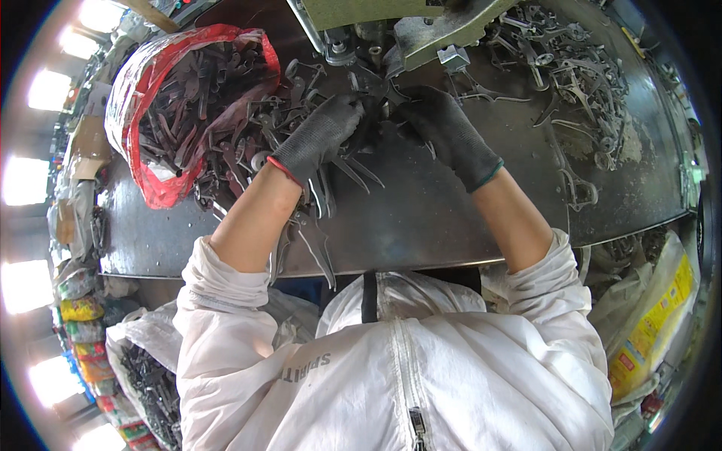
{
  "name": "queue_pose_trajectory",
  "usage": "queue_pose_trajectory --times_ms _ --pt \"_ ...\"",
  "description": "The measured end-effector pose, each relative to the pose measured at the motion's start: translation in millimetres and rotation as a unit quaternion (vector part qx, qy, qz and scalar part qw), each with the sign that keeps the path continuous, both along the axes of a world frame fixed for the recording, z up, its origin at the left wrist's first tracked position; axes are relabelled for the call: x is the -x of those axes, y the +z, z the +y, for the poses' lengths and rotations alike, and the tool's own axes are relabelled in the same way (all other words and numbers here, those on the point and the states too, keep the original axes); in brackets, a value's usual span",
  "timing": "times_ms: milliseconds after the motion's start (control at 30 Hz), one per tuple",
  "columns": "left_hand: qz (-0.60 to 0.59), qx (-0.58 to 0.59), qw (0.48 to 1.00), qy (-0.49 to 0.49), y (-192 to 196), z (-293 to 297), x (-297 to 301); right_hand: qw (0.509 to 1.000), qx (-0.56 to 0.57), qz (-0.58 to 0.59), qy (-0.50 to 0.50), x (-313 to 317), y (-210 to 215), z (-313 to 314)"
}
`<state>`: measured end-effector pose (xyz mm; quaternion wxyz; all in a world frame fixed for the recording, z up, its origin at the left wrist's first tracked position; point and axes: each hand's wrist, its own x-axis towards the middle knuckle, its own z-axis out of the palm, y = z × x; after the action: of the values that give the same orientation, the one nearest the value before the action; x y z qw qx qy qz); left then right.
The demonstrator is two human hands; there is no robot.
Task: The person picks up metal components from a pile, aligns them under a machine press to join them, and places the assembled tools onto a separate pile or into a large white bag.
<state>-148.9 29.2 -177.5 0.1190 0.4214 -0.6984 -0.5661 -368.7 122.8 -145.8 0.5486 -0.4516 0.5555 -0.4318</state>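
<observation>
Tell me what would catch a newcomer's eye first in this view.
First, the two dark-gloved hands, the left hand and the right hand, meeting over small grey metal parts at the middle of the metal worktable, just below a machine. To the left, a red plastic bag gapes open, full of dark metal pieces that spill onto the table. On the right lies a heap of grey metal parts.

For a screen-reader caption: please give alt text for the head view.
Two dark-gloved hands, left hand and right hand, meet over a small grey metal part on a steel workbench; a red plastic bag of metal pieces lies at left.
</observation>
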Motion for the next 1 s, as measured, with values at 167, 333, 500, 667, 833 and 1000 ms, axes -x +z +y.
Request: queue_pose_trajectory --times_ms 167,333,500,667,833,1000 --pt "0.095 -0.106 0.989 0.043 4 27 2 0.998 -0.041 -0.049 -0.006 -15 -8 -2" --pt "-0.207 0.304 0.929 -0.03 42 17 -1 0.994 -0.04 -0.102 -0.009 -7 -14 2" --pt "-0.267 0.404 0.872 0.071 97 -56 -62 0.995 -0.044 -0.078 -0.045 -5 -26 3" --pt "-0.465 0.437 0.762 -0.115 68 -114 -95 0.995 -0.052 -0.068 -0.043 -13 1 2" --pt "-0.582 0.416 0.686 -0.129 35 -135 -91 0.996 -0.004 -0.09 0.001 -9 12 16" --pt "-0.549 0.414 0.71 -0.151 31 -149 -88 0.997 -0.046 -0.053 -0.014 -14 13 13"
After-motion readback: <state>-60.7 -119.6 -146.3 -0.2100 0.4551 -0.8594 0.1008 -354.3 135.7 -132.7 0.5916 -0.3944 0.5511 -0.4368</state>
